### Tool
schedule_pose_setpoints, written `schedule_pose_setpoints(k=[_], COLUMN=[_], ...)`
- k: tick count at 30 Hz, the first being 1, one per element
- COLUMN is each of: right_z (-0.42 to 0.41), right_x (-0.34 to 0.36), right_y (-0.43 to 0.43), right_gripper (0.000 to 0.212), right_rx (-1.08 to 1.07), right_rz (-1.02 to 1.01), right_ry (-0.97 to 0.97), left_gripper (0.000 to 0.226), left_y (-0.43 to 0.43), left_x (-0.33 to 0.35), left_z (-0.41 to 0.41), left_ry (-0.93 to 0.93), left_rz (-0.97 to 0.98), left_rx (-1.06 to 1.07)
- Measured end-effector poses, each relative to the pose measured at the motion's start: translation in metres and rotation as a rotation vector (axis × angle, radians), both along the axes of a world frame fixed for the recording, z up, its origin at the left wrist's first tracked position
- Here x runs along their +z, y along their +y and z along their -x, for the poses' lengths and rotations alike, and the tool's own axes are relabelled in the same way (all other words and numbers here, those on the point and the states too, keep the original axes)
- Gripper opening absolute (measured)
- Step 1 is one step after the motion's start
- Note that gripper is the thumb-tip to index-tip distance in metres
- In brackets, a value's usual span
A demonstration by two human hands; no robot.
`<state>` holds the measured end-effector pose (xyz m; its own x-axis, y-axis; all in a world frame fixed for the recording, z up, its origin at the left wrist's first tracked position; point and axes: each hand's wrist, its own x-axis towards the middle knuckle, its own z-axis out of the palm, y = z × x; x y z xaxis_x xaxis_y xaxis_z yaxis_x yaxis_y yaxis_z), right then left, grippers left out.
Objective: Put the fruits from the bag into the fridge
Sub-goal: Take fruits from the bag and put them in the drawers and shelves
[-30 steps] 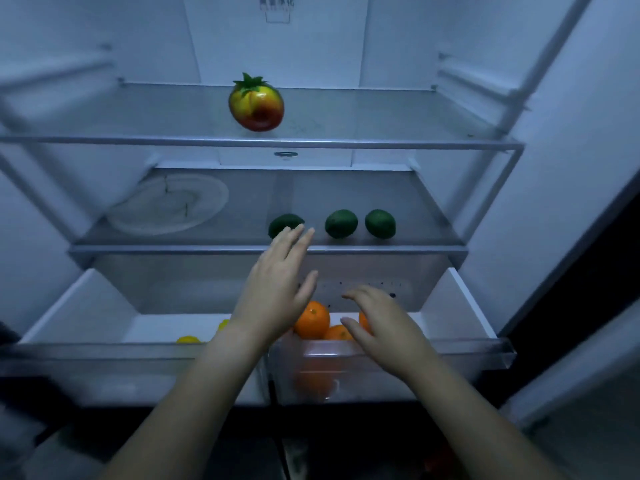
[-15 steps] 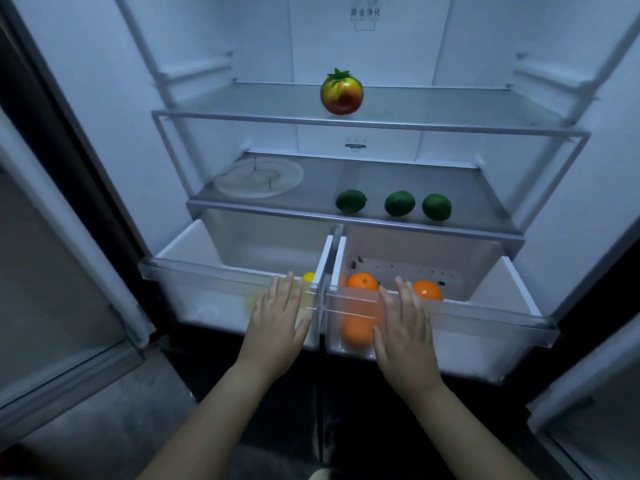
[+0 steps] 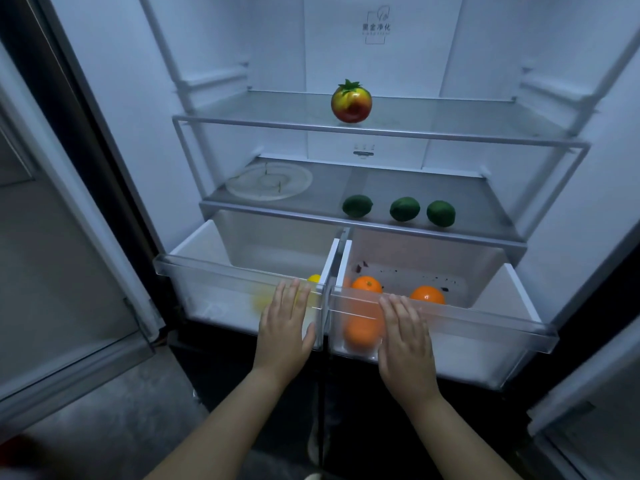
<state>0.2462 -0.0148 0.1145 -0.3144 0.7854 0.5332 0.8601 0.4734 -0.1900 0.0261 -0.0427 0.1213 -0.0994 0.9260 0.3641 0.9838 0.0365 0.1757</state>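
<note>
Nearest: left hand point(image 3: 284, 327) flat against the clear front of the left drawer point(image 3: 214, 292), fingers straight and together, gripping nothing; right hand point(image 3: 405, 337) likewise flat with straight fingers on the front of the right drawer point(image 3: 485, 336). Both drawers stand pulled out. Inside: a yellow fruit point(image 3: 313, 279) in the left drawer just past the left fingertips; oranges point(image 3: 367, 285) in the right drawer, one close to its front wall beside the right hand. Further back: three green fruits point(image 3: 404, 209) in a row on the lower shelf point(image 3: 467, 202) with a pale plate point(image 3: 270, 181) to their left, and a red-and-yellow fruit point(image 3: 351, 105) alone on the upper shelf point(image 3: 450, 116).
</note>
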Motion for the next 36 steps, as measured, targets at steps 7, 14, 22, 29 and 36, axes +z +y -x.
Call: schedule_pose_setpoints(k=[7, 14, 22, 29, 36], right_z=[0.007, 0.005, 0.007, 0.006, 0.010], right_x=[-0.012, -0.031, -0.033, -0.011, -0.017], right_y=[0.008, 0.025, 0.040, 0.069, 0.083], right_gripper=[0.071, 0.071, 0.070, 0.074, 0.077], right_rx=[-0.058, -0.064, -0.091, -0.105, -0.115], right_rz=[-0.154, -0.243, -0.271, -0.210, -0.189], right_ry=[-0.023, -0.078, -0.127, -0.189, -0.181], left_gripper=[0.065, 0.073, 0.074, 0.075, 0.078], left_y=[0.010, 0.023, 0.040, 0.073, 0.096], left_x=[-0.014, -0.030, -0.028, -0.016, -0.016], left_z=[-0.001, 0.001, -0.005, -0.004, 0.003], left_ry=[0.023, 0.036, -0.023, -0.017, 0.014], left_rz=[-0.099, -0.197, -0.160, -0.105, -0.097], left_rx=[0.012, -0.027, -0.039, -0.042, -0.049])
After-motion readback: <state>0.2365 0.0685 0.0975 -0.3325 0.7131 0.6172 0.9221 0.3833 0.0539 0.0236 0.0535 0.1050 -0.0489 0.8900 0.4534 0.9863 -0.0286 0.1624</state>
